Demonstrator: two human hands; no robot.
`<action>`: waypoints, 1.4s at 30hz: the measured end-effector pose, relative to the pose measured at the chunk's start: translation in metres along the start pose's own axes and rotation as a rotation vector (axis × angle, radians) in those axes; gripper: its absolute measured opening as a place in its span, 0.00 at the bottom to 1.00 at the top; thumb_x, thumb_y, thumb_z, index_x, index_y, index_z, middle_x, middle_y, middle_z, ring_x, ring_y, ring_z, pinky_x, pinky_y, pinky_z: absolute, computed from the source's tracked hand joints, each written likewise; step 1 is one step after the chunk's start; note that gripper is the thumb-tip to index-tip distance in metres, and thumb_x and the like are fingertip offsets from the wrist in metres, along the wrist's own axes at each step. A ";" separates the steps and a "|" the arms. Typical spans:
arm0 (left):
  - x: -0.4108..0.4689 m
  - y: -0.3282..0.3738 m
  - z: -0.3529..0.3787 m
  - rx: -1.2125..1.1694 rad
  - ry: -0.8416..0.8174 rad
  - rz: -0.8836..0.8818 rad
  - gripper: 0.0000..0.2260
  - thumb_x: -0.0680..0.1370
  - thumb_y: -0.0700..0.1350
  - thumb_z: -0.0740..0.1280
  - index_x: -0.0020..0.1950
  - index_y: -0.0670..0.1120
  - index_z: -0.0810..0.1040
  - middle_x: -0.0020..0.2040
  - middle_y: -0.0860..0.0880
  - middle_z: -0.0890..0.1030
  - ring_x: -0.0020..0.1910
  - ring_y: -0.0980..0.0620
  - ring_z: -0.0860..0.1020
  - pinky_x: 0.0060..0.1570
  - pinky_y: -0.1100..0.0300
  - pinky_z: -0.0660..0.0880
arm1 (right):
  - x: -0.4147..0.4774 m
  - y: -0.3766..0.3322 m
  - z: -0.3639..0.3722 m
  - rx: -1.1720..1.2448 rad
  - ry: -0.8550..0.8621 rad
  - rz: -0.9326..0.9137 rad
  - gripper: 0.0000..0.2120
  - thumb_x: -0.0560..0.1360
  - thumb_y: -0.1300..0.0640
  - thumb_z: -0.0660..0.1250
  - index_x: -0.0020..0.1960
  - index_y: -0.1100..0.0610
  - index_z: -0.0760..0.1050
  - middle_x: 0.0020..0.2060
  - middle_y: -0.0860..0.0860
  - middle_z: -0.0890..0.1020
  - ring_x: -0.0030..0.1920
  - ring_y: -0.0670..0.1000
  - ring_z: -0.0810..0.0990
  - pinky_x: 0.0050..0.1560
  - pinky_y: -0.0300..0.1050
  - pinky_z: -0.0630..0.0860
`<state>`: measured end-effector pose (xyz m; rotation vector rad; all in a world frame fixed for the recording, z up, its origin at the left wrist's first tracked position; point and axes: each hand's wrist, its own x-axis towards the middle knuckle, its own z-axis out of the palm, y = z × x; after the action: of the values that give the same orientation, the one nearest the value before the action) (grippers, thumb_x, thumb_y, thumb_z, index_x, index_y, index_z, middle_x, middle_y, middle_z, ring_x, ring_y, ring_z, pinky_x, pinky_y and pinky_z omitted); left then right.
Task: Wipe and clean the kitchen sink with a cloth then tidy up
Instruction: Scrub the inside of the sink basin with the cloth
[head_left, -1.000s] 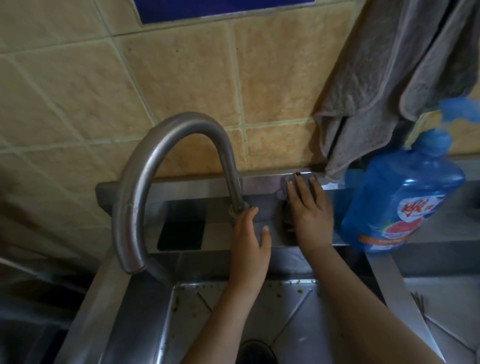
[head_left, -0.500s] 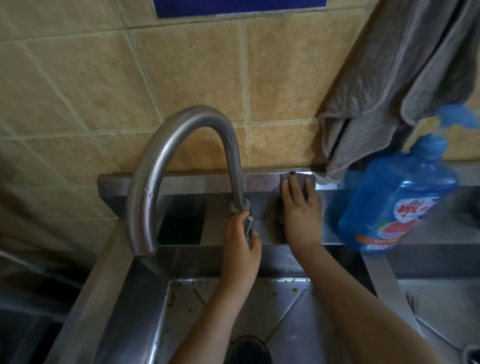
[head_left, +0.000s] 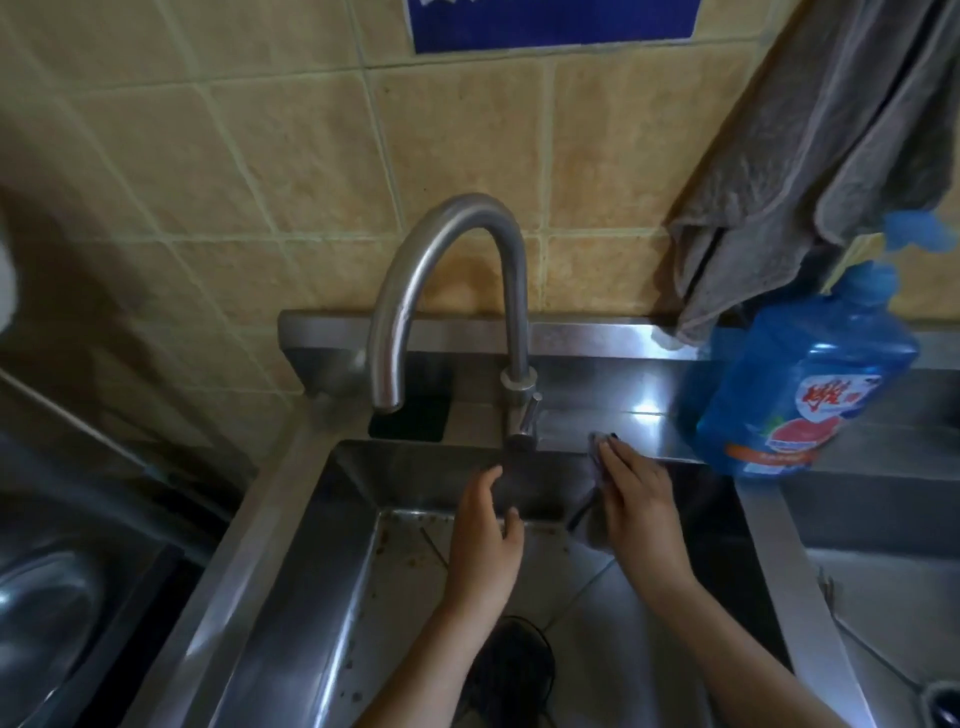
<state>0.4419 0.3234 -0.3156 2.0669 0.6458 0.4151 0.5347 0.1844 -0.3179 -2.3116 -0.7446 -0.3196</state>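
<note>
Centre frame: a person's right hand (head_left: 636, 491) presses a cloth (head_left: 594, 451) with flat fingers (head_left: 618, 464) against the back edge of the steel sink (head_left: 291, 525), just right of the tap (head_left: 447, 270). The left hand (head_left: 485, 530) hovers above the basin, loosely open and empty. Wiping appears under way; the speckled basin floor probably needs downward strokes next.

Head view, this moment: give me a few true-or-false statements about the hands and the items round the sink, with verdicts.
1. The right hand presses a cloth flat against the back edge of the sink. True.
2. The left hand grips the faucet. False: it hovers over the sink, holding nothing.
3. The blue bottle lies in the basin. False: it sits on the ledge.
4. A grey towel hangs on the wall. True.
</note>
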 end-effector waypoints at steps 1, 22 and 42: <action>-0.009 -0.005 -0.003 0.019 -0.004 -0.016 0.21 0.77 0.39 0.63 0.69 0.49 0.65 0.66 0.52 0.68 0.64 0.60 0.66 0.59 0.74 0.60 | -0.009 -0.005 0.000 0.027 -0.006 -0.001 0.23 0.68 0.68 0.71 0.63 0.63 0.73 0.58 0.62 0.78 0.55 0.61 0.77 0.58 0.51 0.69; -0.114 -0.127 -0.099 0.203 -0.100 -0.319 0.19 0.76 0.39 0.64 0.66 0.41 0.68 0.65 0.44 0.71 0.66 0.49 0.67 0.61 0.69 0.58 | -0.126 -0.092 0.071 0.113 -0.499 0.182 0.16 0.74 0.66 0.66 0.62 0.63 0.75 0.60 0.59 0.77 0.61 0.58 0.75 0.64 0.43 0.66; -0.086 -0.188 -0.076 0.489 -0.463 -0.445 0.22 0.78 0.42 0.58 0.72 0.40 0.57 0.73 0.42 0.58 0.72 0.43 0.58 0.70 0.52 0.57 | -0.091 -0.103 0.132 0.100 -0.657 -0.020 0.20 0.74 0.64 0.66 0.66 0.58 0.72 0.58 0.55 0.78 0.58 0.56 0.74 0.60 0.36 0.64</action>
<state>0.2793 0.4088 -0.4369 2.2643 0.9498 -0.5111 0.4038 0.2968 -0.3983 -2.3147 -1.0626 0.4876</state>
